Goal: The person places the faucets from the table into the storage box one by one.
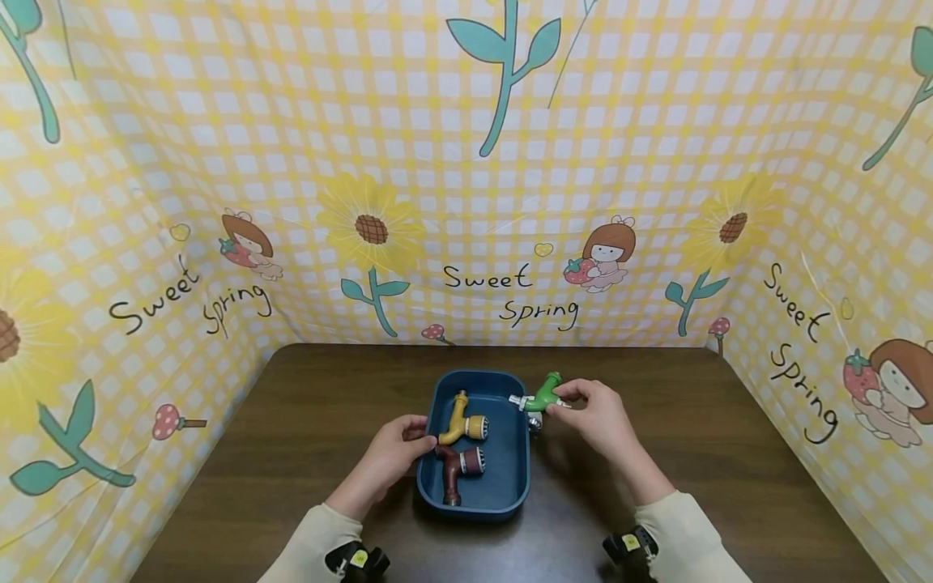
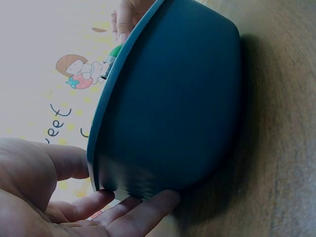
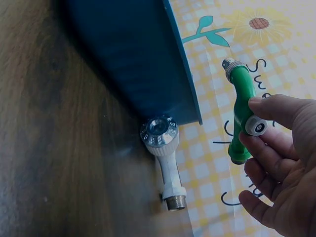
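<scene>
A dark blue plastic basin (image 1: 504, 474) stands on the table, and my left hand (image 1: 397, 457) pinches its left rim, thumb over the edge and fingers against the outer wall (image 2: 168, 98). Inside lie a yellow tap (image 1: 457, 423) and, nearer me, a dark brown tap (image 1: 451, 479). My right hand (image 1: 601, 417) holds a green tap (image 1: 545, 394) between thumb and fingers, its metal-tipped end reaching over the basin's right rim. In the right wrist view a white tap (image 3: 169, 170) with a chrome knob sits on the table just beside the basin.
The dark brown wooden table (image 1: 321, 405) extends on both sides of the basin. Yellow checked cloth (image 1: 474, 202), printed with flowers and lettering, rises behind it and along both sides.
</scene>
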Demonstrator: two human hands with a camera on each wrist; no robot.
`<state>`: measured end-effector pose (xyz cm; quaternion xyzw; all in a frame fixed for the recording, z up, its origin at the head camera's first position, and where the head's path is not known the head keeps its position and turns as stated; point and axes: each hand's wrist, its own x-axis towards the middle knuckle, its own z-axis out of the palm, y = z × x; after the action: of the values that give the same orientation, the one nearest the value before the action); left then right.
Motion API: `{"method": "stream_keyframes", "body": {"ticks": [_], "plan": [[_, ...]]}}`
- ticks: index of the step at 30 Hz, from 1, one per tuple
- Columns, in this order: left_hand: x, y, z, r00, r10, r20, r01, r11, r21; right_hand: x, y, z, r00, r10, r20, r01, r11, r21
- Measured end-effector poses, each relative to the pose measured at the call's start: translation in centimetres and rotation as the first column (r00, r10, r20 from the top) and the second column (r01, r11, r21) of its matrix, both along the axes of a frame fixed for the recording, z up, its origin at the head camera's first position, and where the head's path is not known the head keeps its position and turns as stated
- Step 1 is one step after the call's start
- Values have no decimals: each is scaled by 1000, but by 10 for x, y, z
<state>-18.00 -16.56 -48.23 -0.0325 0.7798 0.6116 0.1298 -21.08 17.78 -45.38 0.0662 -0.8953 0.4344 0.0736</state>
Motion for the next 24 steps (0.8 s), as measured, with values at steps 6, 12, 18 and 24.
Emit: {"method": "stream_keyframes", "body": {"ticks": [6, 12, 18, 24], "plan": [[0, 0, -1, 1000, -2, 1, 2, 1000, -6, -3, -8, 6, 1000, 7, 13, -7, 1000, -2], [1, 0, 1, 1000, -6, -3, 6, 1000, -11, -7, -16, 12, 1000, 15, 26, -15, 1000, 7], [2, 1, 2, 1000, -1, -14, 1, 1000, -15, -9, -25, 16, 999, 19, 50, -18, 1000, -10], [2, -1, 0, 1000, -3, -17, 3, 1000, -20, -12, -36, 19, 996, 30, 87, -28, 999, -22]]}}
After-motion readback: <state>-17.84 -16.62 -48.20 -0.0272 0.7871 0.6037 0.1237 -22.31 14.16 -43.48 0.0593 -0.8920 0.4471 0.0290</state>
